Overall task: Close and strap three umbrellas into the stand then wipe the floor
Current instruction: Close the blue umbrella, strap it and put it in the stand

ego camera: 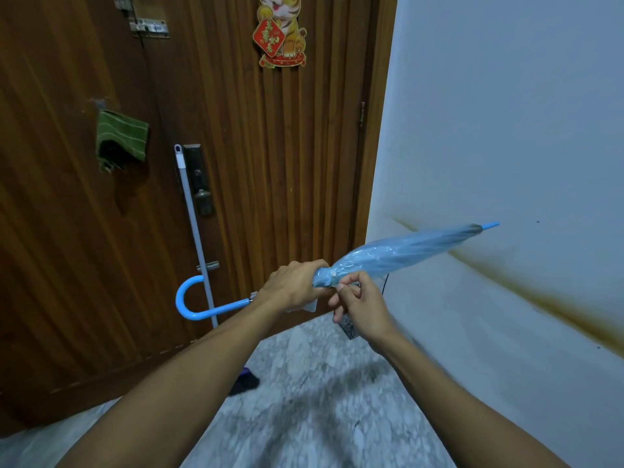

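A light blue umbrella (405, 251) is folded shut and held level in front of me, tip pointing right toward the wall, its curved blue handle (189, 298) at the left. My left hand (290, 285) is wrapped around the gathered canopy near the handle end. My right hand (358, 305) pinches the umbrella's small strap at the white snap button, just right of my left hand. The stand is out of view.
A brown wooden door (270, 163) fills the background, with a grey mop pole (196, 238) leaning on it and a green cloth (121, 136) hanging at the left. A pale wall (506, 130) rises at the right. A dark purple object (244, 383) lies on the speckled floor (320, 400).
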